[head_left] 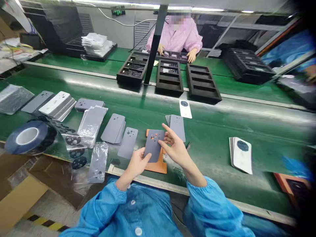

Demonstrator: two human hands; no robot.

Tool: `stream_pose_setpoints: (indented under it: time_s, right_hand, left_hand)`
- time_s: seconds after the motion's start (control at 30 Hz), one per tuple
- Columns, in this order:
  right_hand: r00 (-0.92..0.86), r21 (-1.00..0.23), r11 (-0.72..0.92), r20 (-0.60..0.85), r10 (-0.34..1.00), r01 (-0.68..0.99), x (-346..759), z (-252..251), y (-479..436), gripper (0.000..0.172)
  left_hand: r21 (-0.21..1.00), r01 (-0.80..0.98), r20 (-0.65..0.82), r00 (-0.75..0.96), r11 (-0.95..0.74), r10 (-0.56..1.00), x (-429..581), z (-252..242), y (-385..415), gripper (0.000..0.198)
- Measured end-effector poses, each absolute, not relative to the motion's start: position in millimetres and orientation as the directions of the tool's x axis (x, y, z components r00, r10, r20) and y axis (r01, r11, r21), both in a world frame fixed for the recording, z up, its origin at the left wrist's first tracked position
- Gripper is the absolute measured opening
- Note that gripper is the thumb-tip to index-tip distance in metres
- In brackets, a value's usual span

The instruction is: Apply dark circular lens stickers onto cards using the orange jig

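A grey phone back cover (153, 152) with camera holes at its top is held tilted in front of me. My left hand (136, 164) grips its lower left edge, thumb on the face. My right hand (176, 148) is at its upper right edge, thumb on the cover and index finger stretched out. Beneath the cover lies an orange fixture (159, 167), partly hidden. A single grey cover (128, 142) lies to the left, beside a stack of grey covers (113, 128). Behind my right hand are more grey covers (178, 126).
A roll of film (14, 140) with black camera-ring pieces stands at the left. Wrapped covers (92, 121) lie nearby. White covers with dark camera rings (243, 158) sit at right. Black trays (203, 84) line the far side, where a co-worker in pink (176, 36) handles a tray.
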State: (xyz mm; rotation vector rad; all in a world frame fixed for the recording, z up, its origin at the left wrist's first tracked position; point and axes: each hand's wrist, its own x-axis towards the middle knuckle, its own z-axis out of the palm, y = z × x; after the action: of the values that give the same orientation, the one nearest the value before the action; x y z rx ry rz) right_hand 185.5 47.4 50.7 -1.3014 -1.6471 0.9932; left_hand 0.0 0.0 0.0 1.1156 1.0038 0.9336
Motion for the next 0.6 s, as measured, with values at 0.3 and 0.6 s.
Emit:
stream_pose_setpoints:
  time_s: [0.3,0.6]
  right_hand:
    - [-0.176,-0.833,0.190,0.113,0.978,0.519,198.6,34.8,37.9,0.049]
    - [-0.082,-0.819,0.208,0.195,0.977,0.535,205.2,23.3,36.2,0.047]
  left_hand:
    - [0.674,0.603,0.344,0.253,-0.426,0.904,-5.7,-1.1,-35.0,0.065]
    - [0.316,0.748,0.137,0.572,-0.583,0.808,-7.9,-6.1,-61.5,0.066]
